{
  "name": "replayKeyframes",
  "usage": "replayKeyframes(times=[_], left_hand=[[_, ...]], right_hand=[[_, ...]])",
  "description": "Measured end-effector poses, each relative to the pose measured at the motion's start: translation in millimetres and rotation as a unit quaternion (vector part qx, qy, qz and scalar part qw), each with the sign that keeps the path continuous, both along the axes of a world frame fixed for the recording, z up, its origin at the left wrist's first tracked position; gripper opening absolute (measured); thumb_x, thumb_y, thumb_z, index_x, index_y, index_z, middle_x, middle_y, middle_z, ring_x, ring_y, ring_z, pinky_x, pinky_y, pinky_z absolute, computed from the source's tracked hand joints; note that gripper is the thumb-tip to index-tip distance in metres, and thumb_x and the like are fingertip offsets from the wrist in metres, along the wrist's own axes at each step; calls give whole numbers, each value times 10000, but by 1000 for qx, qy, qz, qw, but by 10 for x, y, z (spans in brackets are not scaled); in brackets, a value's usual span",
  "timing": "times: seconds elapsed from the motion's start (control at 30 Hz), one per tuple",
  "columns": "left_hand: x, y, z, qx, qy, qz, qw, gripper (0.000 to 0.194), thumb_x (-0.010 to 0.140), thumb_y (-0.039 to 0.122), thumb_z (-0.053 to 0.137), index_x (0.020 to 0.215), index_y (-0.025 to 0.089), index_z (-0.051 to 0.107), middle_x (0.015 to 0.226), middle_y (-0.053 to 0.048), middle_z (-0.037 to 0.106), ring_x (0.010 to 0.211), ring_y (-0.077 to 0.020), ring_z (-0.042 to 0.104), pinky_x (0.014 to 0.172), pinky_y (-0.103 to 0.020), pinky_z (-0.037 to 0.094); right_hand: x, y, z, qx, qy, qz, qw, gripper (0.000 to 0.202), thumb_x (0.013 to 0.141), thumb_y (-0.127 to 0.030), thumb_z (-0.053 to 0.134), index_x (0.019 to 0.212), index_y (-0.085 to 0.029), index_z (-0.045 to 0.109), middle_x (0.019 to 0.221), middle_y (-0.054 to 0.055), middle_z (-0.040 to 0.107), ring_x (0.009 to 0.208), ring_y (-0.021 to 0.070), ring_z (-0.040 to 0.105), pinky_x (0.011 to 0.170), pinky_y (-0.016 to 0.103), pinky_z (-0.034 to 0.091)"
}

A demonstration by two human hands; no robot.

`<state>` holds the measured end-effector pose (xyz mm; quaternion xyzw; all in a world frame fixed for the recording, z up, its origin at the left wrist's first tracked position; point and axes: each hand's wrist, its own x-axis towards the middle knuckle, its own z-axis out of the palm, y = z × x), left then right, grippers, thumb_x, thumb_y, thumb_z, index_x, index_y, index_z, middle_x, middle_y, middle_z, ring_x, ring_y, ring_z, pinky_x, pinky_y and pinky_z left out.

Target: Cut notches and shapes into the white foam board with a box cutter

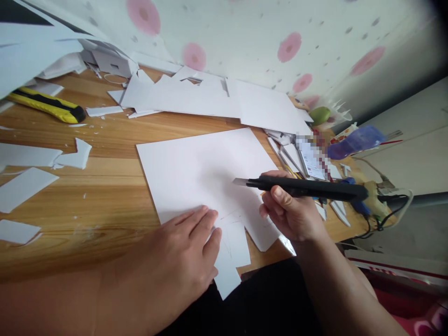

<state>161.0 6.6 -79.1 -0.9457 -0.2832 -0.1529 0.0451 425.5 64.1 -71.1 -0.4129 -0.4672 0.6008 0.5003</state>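
A black box cutter [311, 187] with its blade out is held in my right hand [292, 212], fingers closed around the handle. Its blade points left, over a white sheet of board [185, 168], and seems raised off the surface. My left hand [189, 252] lies flat on the sheet's near left part, fingers stretched out. Beside those fingers, a notched white piece [233, 242] bears faint pencil marks and sticks out past the table's front edge. Whether this piece is joined to the sheet I cannot tell.
On the wooden table [112, 186], a yellow-and-black cutter [52, 105] lies at the far left among white scraps [28, 189]. Cut white boards [196, 95] line the wall. To the right are a blue translucent bottle [357, 142] and a power strip [376, 196] with cables.
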Motion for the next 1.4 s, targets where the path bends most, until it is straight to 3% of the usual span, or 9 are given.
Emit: replayKeyframes(times=[0.1, 0.2, 0.27, 0.37, 0.5, 0.87, 1.07, 1.4], left_hand=[[4, 6, -68, -2, 7, 4, 1000, 335, 1070, 275, 522, 1252, 73, 719, 1338, -201, 736, 1297, -359, 676, 1131, -484, 533], [1, 9, -105, -3, 20, -5, 1000, 310, 1040, 247, 556, 1244, 76, 717, 1338, -204, 736, 1310, -369, 669, 1134, -493, 532], [-3, 10, -108, 0, 28, -4, 1000, 315, 1044, 227, 536, 1253, 68, 708, 1342, -210, 734, 1311, -369, 672, 1127, -483, 539], [-2, 11, -101, 1, 20, 4, 1000, 357, 1087, 239, 442, 1254, 64, 704, 1355, -214, 727, 1302, -359, 683, 1110, -468, 551], [4, 11, -92, -1, 13, 10, 1000, 391, 1097, 220, 382, 1274, 61, 692, 1378, -209, 716, 1297, -349, 691, 1099, -459, 564], [-13, 27, -91, -9, 19, 2, 1000, 396, 1085, 187, 359, 1289, 53, 671, 1377, -212, 715, 1302, -363, 685, 1084, -476, 571], [-16, 24, -75, 1, 4, 15, 1000, 365, 1063, 156, 373, 1271, 56, 656, 1361, -216, 721, 1276, -349, 699, 1079, -450, 555], [-18, 20, -135, -2, 16, -3, 1000, 358, 1064, 147, 391, 1306, 42, 632, 1392, -239, 698, 1308, -375, 680, 1075, -494, 573]], right_hand=[[-78, 62, 20, -28, 5, 34, 999, 397, 761, -385, 936, 1038, -226, 700, 603, -105, 573, 428, 67, 475, 421, 193, 544], [-180, 134, 26, -36, -6, 56, 998, 470, 696, -513, 948, 972, -207, 724, 592, -79, 601, 436, 84, 515, 394, 203, 501], [-253, 187, 18, -31, -39, 24, 998, 448, 685, -552, 934, 848, -194, 720, 550, -75, 575, 400, 69, 453, 361, 198, 427], [-340, 264, -10, -24, -100, -53, 993, 365, 682, -440, 924, 690, -194, 655, 514, -76, 546, 382, 54, 389, 356, 203, 345], [-396, 336, -67, -12, -119, -48, 992, 280, 686, -333, 873, 669, -214, 620, 469, -99, 487, 393, 77, 410, 385, 218, 350], [-410, 354, -168, -39, -94, -30, 994, 268, 707, -311, 848, 650, -219, 603, 444, -94, 485, 382, 79, 372, 371, 214, 295], [-401, 351, -198, -9, -136, -35, 990, 284, 687, -340, 886, 672, -220, 629, 505, -74, 535, 451, 103, 461, 431, 235, 377], [-425, 311, -73, -3, -208, -35, 977, 284, 653, -340, 887, 645, -221, 629, 556, -53, 608, 510, 110, 493, 459, 236, 353]])
